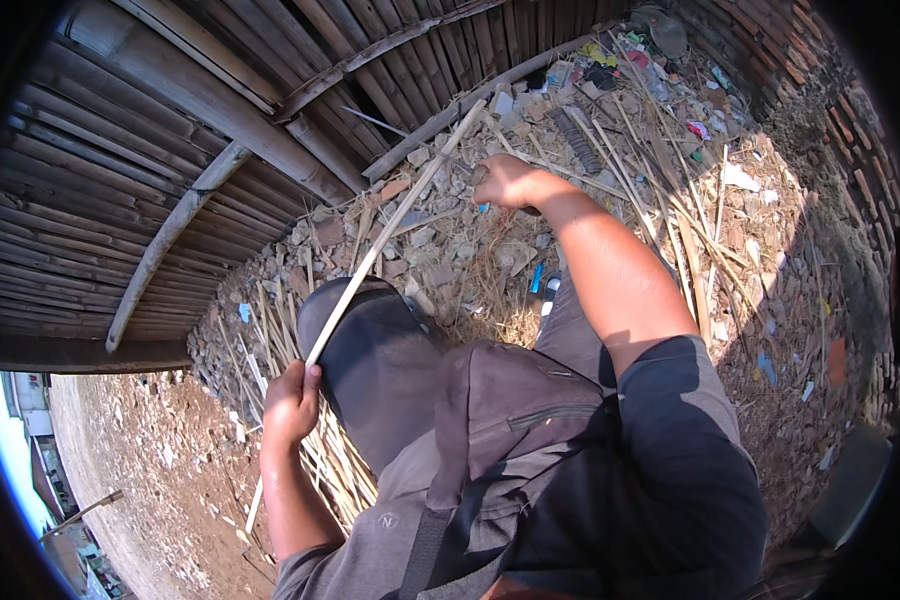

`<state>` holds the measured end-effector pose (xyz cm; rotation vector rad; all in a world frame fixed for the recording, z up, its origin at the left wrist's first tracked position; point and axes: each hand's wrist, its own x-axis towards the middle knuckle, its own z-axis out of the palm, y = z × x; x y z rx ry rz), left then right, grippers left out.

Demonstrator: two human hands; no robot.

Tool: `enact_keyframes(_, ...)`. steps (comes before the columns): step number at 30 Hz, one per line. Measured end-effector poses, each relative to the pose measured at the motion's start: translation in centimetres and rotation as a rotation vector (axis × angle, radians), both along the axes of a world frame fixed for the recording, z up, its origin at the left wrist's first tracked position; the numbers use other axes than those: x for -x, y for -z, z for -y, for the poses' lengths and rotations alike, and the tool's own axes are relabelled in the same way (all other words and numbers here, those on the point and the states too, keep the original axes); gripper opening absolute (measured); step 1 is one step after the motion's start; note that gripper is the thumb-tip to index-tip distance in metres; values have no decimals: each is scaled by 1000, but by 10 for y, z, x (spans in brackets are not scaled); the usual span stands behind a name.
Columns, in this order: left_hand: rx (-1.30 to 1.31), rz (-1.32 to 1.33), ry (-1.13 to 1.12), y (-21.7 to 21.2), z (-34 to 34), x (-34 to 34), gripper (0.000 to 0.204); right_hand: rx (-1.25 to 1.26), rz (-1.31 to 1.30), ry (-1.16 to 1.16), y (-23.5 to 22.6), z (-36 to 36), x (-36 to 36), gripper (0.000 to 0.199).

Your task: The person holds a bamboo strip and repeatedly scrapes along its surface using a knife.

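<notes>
Rubble (432,240) is littering the ground (195,480); the left hand (291,402) is clamping one bamboo strip (384,235), the right hand (507,183) a thin tool (456,163); loose strips (338,465) are lying left, finished or waiting unclear.

1 wide fisheye view looks down from the person's head, above and behind the left grip (290,402) and right grip (507,184), near to both

The bamboo strip (382,239) between left hand (290,403) and right hand (510,184) is plain cream-yellow. Below the right hand: a bright blue plastic piece (537,278), a dull purplish-brown bag (520,380). Grey-brown bamboo slats (80,215) stripe the wall above the left hand.
</notes>
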<state>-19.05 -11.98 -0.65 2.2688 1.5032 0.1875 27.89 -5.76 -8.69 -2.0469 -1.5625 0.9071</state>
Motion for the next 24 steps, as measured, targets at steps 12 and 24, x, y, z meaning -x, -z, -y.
enact_keyframes(12,252,140,-47,-6,18,18,47,313,143,-258,-30,-6,-10,62)
enact_keyframes(24,243,119,-97,4,15,23,47,21,-42,186,-8,9,-30,63)
